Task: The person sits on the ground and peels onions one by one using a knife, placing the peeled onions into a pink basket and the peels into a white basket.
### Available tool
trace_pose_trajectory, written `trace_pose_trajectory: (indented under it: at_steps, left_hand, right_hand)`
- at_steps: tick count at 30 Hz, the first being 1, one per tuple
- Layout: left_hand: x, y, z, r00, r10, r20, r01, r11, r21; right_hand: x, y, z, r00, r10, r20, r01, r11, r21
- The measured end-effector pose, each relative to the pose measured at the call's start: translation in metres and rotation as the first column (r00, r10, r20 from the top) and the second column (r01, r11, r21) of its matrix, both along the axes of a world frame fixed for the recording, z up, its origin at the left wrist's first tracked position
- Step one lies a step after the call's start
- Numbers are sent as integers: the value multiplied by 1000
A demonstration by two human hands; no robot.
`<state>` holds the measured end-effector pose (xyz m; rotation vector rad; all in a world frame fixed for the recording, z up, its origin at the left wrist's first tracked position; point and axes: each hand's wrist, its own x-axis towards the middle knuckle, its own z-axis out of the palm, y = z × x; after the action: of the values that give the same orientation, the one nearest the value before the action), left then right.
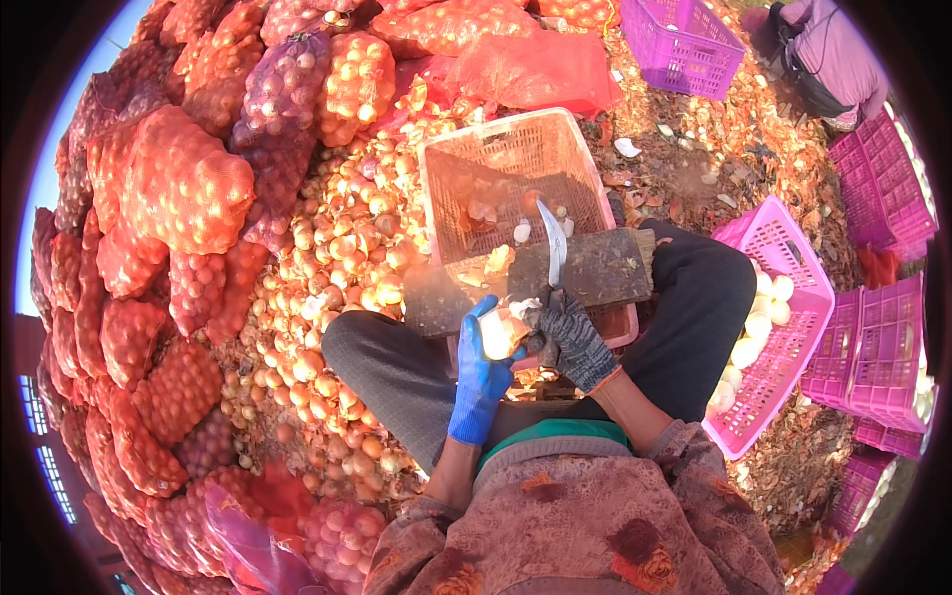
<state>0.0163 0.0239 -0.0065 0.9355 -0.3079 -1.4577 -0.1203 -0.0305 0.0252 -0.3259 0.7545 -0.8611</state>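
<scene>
My left hand (478, 364), in a blue work glove, grips a partly peeled onion (502, 332) above my lap. In a grey knit glove with dark fingers, my right hand (573, 335) holds a curved knife (555, 242) by its handle, blade pointing away from me. Those gloved fingers also touch the onion's right side, where loose skin hangs. Beneath the blade a worn wooden board (595, 266) lies across a pale red plastic crate (492, 139). Onion skins (500, 259) rest on the board, and white onion pieces (522, 232) lie inside the crate.
Loose unpeeled onions (327, 260) cover the ground at left, below stacked mesh sacks (186, 178) of onions. At my right, a tilted pink crate (799, 327) contains peeled onions (751, 327). Purple crates (870, 346) stand farther right. Another person (837, 56) is at the upper right.
</scene>
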Motion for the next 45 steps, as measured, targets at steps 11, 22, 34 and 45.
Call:
trace_pose_trajectory:
  at_steps: [11, 22, 34, 45]
  left_hand:
    - [0, 9, -7, 927, 43, -372, -22, 998, 60]
    - [-4, -16, 28, 959, 116, -260, -125, 992, -19]
    - [-17, -8, -13, 979, 190, -78, -186, 981, 61]
    - [-19, -14, -4, 971, 234, -55, -229, 970, 81]
  right_hand:
    - [-48, -8, -49, 981, -120, 150, 102, 987, 123]
    - [-34, 8, 0, 754, -307, -580, -210, 724, -657]
    - [-6, 12, 3, 391, -544, -742, -660, 396, -638]
    - [-12, 14, 13, 471, -421, -775, -563, 533, -631]
